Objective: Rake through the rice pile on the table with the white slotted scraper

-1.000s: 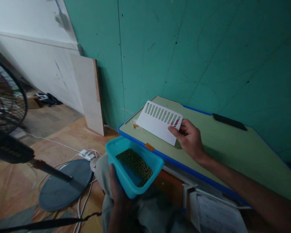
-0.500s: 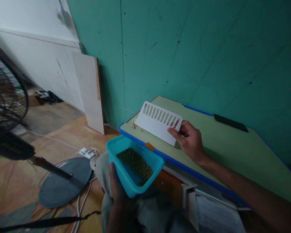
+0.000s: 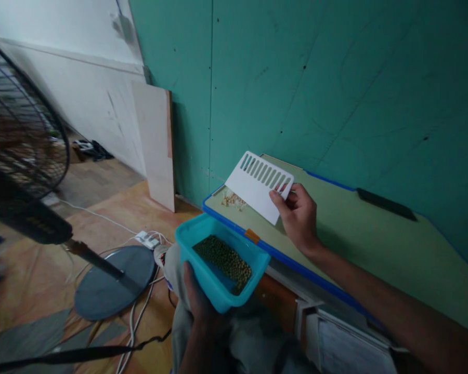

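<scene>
My left hand (image 3: 198,306) is closed on the near left side of a turquoise plastic tub (image 3: 187,234), tilted above my lap. Inside lie many small green and tan pea-like grains (image 3: 224,259). My right hand (image 3: 300,215) pinches the right end of a thin white slotted plastic panel (image 3: 251,192), thumb on its face, some fingers behind it. The panel is held tilted over a pale green tabletop (image 3: 359,234) with a blue edge. Beside its lower left side, pale yellowish bits (image 3: 233,200) lie scattered at the table's left corner.
At the left stands a black fan (image 3: 27,213) on a round grey base (image 3: 115,280). A power strip (image 3: 146,239) and white cables run over the floor. A board (image 3: 154,145) leans on the green wall (image 3: 253,78). A black strip (image 3: 386,204) lies along the table's back edge.
My right hand has lifted and tilted the white panel away from the table corner, so more of the pale bits show. The view has shifted left; my left hand still holds the tub.
</scene>
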A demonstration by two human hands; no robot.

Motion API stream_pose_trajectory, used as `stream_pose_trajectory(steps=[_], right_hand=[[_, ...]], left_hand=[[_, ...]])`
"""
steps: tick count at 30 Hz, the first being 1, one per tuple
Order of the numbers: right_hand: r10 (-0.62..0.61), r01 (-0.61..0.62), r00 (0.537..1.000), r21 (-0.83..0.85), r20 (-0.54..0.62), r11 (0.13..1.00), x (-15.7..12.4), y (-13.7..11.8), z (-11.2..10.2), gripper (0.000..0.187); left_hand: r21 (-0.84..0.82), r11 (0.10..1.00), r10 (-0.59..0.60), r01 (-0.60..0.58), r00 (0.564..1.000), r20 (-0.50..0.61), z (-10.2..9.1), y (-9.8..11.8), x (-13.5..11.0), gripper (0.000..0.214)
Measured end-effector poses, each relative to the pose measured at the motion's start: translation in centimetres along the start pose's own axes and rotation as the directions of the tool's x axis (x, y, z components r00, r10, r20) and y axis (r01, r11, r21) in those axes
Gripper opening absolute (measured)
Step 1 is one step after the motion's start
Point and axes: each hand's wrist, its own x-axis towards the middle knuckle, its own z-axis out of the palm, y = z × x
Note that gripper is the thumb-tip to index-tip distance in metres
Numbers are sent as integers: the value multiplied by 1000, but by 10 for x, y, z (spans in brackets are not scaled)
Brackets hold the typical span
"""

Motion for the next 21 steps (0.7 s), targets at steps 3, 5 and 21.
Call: stream_pose_trajectory(steps=[3,5,21], right_hand=[[19,-19,1000,13,15,1000,-1,-2,-4,25],[36,-37,999,25,23,999,-1,-3,-5,25],[100,-106,992,69,77,992,1,0,-6,27]], left_hand=[[27,999,48,-48,999,-12,0,2,1,45],[27,999,36,-35,999,-24,1,2,0,45],[62,998,19,-17,999,-28,-6,7,4,63]])
